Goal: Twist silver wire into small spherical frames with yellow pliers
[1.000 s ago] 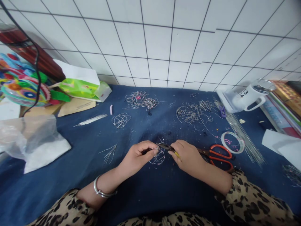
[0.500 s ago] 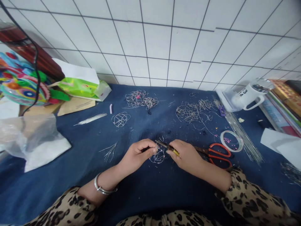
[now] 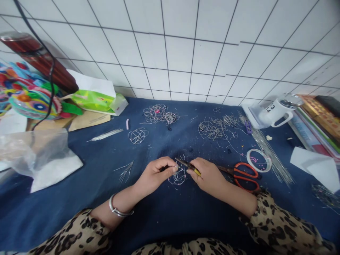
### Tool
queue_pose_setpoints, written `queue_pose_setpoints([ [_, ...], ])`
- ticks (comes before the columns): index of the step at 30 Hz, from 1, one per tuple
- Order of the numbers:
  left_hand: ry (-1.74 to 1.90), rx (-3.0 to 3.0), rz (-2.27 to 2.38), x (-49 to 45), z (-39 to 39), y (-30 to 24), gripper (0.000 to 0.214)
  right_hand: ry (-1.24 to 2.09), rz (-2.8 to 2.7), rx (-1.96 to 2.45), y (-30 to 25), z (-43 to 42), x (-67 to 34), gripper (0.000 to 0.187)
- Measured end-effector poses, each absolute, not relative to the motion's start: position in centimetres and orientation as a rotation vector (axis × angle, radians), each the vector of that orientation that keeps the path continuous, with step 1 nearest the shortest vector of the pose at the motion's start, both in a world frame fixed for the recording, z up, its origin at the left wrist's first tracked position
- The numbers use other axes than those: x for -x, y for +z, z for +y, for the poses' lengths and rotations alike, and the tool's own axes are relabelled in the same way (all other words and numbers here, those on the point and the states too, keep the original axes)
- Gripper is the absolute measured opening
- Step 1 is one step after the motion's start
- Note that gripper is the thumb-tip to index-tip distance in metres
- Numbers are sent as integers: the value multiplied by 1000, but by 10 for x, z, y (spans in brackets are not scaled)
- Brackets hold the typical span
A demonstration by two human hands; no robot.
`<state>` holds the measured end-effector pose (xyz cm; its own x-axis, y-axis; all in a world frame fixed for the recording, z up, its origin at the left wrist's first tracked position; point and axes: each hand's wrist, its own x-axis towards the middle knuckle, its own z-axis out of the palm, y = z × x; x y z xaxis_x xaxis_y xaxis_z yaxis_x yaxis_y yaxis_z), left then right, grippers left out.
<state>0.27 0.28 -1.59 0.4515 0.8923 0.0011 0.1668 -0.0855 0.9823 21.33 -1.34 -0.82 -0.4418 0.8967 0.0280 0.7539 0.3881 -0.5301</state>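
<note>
Left hand (image 3: 156, 175): thumb and forefinger pinched on a round beaded wire piece (image 3: 177, 179), held over the middle of the blue-covered table (image 3: 159, 225). Right hand (image 3: 209, 176): fingers wrapped round the yellow grip of the pliers (image 3: 196, 171), their dark tip at the top of the wire piece; whether the jaws bite wire cannot be told. Red-handled scissors (image 3: 246, 170) lie just beside the right wrist. Two wire tangles (image 3: 156, 113) (image 3: 216, 126) lie toward the far edge; a white mug (image 3: 276, 112) occupies the far right corner.
</note>
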Motion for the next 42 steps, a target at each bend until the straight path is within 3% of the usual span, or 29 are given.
queue_pose_setpoints([
  [11,858,-1588,981,-1,6,-17,11,457,-2348,1436,-4,-12,-228,20],
  [22,861,-1719,976,-2,7,-14,11,90,-2601,1380,3,-14,-226,21],
  [42,821,-1761,962,-3,5,-14,13,-257,-2656,1247,-3,-15,-227,26],
])
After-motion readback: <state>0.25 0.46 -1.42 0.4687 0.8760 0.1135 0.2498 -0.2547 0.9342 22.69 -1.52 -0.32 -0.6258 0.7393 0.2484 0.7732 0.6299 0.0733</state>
